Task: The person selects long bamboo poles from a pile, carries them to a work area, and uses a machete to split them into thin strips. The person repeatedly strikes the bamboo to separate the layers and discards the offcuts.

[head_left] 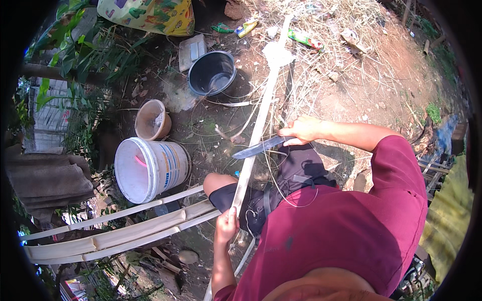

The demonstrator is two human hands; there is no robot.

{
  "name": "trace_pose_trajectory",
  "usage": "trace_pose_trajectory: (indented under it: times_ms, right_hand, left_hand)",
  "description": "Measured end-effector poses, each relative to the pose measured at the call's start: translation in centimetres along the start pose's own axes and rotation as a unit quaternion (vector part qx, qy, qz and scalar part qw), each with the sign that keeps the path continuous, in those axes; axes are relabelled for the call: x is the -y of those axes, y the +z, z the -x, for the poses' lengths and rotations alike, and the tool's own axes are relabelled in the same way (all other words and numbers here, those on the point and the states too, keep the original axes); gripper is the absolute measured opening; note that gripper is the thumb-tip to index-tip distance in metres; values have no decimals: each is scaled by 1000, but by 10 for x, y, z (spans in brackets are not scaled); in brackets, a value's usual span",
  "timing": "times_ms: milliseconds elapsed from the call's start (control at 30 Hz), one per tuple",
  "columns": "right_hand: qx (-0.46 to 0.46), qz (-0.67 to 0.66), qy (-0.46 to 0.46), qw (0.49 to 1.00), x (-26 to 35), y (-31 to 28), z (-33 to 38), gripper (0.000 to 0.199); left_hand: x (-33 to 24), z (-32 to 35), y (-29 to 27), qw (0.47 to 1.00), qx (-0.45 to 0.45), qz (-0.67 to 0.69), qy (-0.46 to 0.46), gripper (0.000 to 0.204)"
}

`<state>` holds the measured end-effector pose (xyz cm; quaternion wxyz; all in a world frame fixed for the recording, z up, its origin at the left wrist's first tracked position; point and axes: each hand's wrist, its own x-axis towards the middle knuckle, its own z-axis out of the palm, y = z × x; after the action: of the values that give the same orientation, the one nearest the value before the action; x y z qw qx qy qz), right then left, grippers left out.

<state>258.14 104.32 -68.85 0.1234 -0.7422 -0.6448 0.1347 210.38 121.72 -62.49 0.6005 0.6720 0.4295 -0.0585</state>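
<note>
A long pale bamboo strip [264, 108] runs from my lap up and away over the ground. Its near end is in my left hand [227, 227], fingers wrapped round it, by my thigh. My right hand [303, 130] is closed on a machete, whose handle is mostly hidden by the fingers. The machete's dark, curved blade [258, 148] lies across the strip just above my knees, pointing left. A thin pale sliver [273, 173] curls down beside the blade to my lap.
Several longer bamboo strips [140, 227] lie at the left. Near them stand a white bucket [173, 168], a brown pot [163, 131] and a black basin [212, 76]. Bamboo shavings [321, 75] and wrappers litter the ground ahead. A patterned sack [150, 15] sits far left.
</note>
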Motion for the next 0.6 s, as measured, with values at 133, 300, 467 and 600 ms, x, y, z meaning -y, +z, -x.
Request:
trace_pose_trajectory:
  times_ms: [133,300,467,600]
  right_hand:
    - [-89,-57,149,983,-46,13,-6,42]
    - [21,-58,41,997,37,-14,-14,47]
    - [-107,5,249,963,-77,-2,-2,42]
    - [-33,-15,134,990,-21,-26,-20,45]
  left_hand:
    - [-25,17,4,999,-7,-28,-37,46]
    - [0,-1,-3,999,-15,-14,27,44]
    - [-16,21,-4,997,-18,-54,-50,41]
    - [-2,18,-12,996,-38,-59,-46,43]
